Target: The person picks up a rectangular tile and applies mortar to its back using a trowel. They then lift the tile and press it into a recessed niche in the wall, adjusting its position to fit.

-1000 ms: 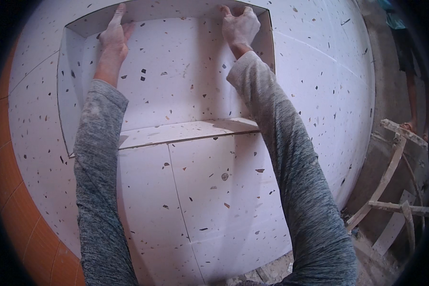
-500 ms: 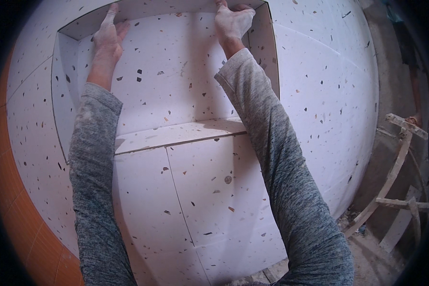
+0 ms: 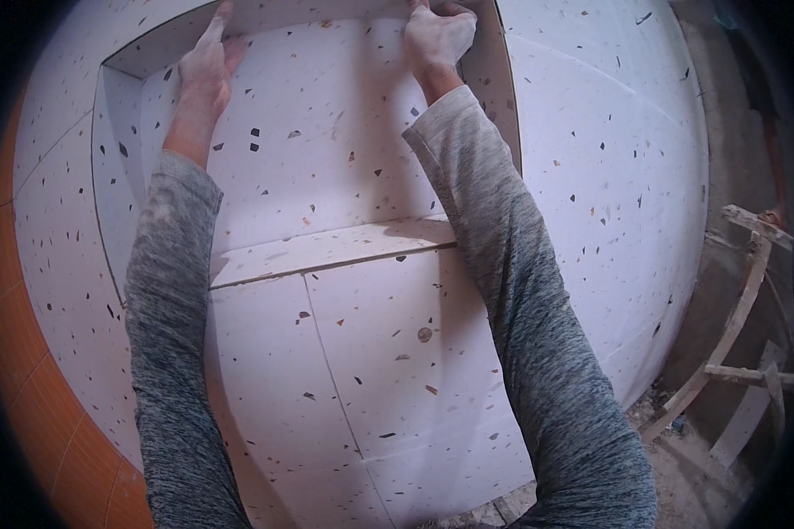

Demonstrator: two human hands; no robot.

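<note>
A recessed wall niche is lined with white tile speckled with dark and brown chips. Along its upper edge, a speckled top tile spans the recess. My left hand is raised to its left part, thumb stretched up against it and fingers apart from the thumb. Toward the right corner, my right hand also reaches up with its thumb at that tile, its other fingers bent aside. Pale dust coats both hands. The frame's upper edge cuts off the thumb tips. Behind them is the back tile, above a bottom ledge.
Matching speckled wall tiles surround the niche, and thin joints run below the ledge. Orange tiles border the far left. At right, a rough wooden frame leans by a bare grey wall above a debris-strewn floor.
My hands stay at the top tile and have shifted very slightly right in the picture. The view has moved a little; nothing is let go or newly taken hold of.
</note>
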